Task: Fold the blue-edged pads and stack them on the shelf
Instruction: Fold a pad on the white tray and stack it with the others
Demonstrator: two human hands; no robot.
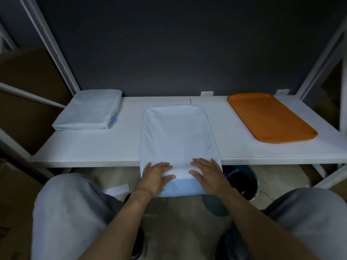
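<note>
Shelf (pixel 112 147): pale pad (pixel 178 132), blue edge (pixel 180 188) overhanging, under left hand (pixel 155 175), right hand (pixel 208 173).

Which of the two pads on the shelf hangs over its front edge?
The middle pad, pressed by the left hand and right hand, overhangs the shelf, blue end showing; the folded pad at far left lies wholly on it.

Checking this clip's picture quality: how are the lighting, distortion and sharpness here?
Head view: dim, darker toward the corners, no glare; the wide lens splays the white metal uprights outward; detail is soft, yet the pale blue-edged pad and the flat orange plastic tray on the white shelf board read clearly.
</note>
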